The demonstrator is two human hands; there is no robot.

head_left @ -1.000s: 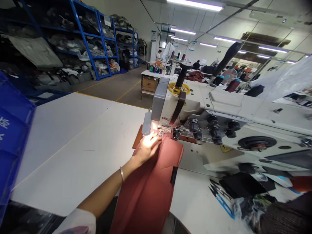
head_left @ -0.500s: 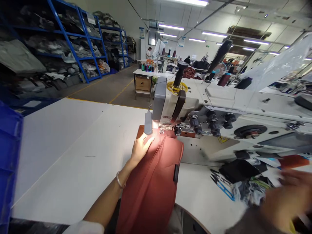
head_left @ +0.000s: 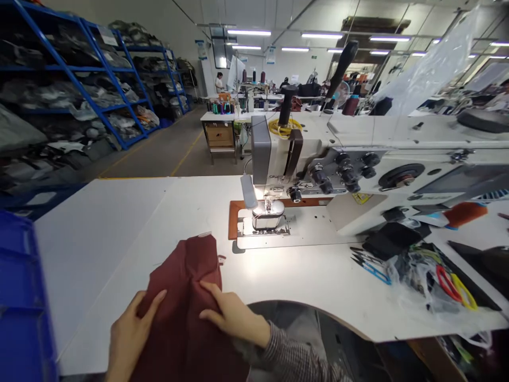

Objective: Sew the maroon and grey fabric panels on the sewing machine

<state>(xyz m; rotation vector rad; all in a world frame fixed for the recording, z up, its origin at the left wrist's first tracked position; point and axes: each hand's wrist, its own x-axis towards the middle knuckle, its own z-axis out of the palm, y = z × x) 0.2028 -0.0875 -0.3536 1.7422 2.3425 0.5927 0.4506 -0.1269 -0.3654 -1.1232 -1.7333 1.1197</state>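
1. The cloth (head_left: 183, 313) lies on the table (head_left: 119, 233), at its near edge.
2. The left hand (head_left: 129, 339) and right hand (head_left: 234, 318) rest on the cloth.
3. The sewing machine (head_left: 358, 159) stands behind and to the right.
4. The bin (head_left: 24, 307) sits at far left.

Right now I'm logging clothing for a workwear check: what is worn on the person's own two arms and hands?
The right hand is bare, without a glove, and its forearm wears a dark long sleeve with a fine check or stripe pattern, ending at the wrist. The left hand is also bare and ungloved; no sleeve or jewellery shows on it before the frame cuts it off.
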